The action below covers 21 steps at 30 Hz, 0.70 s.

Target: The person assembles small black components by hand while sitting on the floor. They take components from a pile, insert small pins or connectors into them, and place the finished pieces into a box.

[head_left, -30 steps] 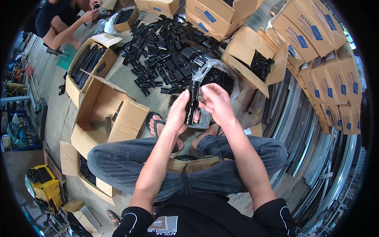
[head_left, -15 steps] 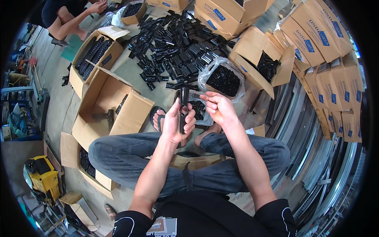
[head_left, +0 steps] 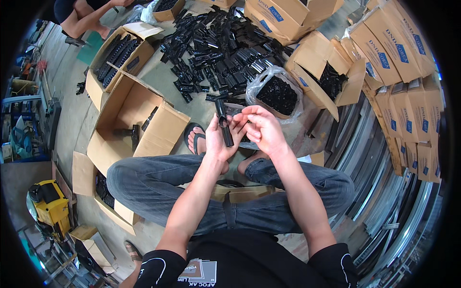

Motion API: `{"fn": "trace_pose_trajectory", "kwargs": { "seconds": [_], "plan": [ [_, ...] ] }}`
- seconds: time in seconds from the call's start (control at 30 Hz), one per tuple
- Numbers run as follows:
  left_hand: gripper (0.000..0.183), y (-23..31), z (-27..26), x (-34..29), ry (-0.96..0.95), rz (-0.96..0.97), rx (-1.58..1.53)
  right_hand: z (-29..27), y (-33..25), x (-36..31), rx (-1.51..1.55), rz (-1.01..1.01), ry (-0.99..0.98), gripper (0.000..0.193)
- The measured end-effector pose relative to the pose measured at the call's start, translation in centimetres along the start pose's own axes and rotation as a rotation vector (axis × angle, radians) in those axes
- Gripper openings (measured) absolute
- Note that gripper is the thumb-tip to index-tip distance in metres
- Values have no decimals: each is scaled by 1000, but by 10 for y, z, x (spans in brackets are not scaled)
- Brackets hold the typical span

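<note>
A black tubular part point(head_left: 221, 109) with a cut-out in its middle lies across the palm of my left hand point(head_left: 217, 145), held by the thumb, while the fingers are loosened. My right hand point(head_left: 265, 130) is just to the right, fingertips bent together close to the left fingers; whatever is in that pinch, if anything, is too small to make out. Beyond the hands stands a carton lined with a clear plastic bag point(head_left: 296, 106), full of small black pieces. A container behind my hands is mostly hidden by them.
A big pile of black parts point(head_left: 221, 57) covers the floor ahead. At left, an open carton point(head_left: 165, 132) holds a few black tubes point(head_left: 135, 137); a fuller carton point(head_left: 127, 60) stands behind it. Stacked cartons point(head_left: 391, 53) and long metal profiles point(head_left: 370, 192) are at right. Another person point(head_left: 89, 21) sits far left.
My left fingers have loosened from around the tubular part, which now tilts with its lower end toward the right. My right hand has moved slightly left, closer to it. The view has shifted a little.
</note>
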<state>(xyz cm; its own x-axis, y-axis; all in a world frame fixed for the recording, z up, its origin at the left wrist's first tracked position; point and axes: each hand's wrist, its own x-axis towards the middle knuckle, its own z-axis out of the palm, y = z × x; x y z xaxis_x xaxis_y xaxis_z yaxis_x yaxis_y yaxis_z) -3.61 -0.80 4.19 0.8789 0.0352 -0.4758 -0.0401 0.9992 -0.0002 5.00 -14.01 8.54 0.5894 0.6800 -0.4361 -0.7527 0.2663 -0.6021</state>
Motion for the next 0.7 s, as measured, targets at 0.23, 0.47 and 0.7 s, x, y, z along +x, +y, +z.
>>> {"fn": "trace_pose_trajectory", "kwargs": {
  "seconds": [0.23,0.47,0.7],
  "plan": [
    [52,5,-5,1,-101,7,-71,14,-4,-5,-387,-204,-45,24],
    [50,5,7,-1,-46,-8,-109,18,19,-4,-1026,-484,132,14],
    [53,-1,14,-6,-217,-29,-22,19,43,4,-1010,-587,260,11]
  ]
}}
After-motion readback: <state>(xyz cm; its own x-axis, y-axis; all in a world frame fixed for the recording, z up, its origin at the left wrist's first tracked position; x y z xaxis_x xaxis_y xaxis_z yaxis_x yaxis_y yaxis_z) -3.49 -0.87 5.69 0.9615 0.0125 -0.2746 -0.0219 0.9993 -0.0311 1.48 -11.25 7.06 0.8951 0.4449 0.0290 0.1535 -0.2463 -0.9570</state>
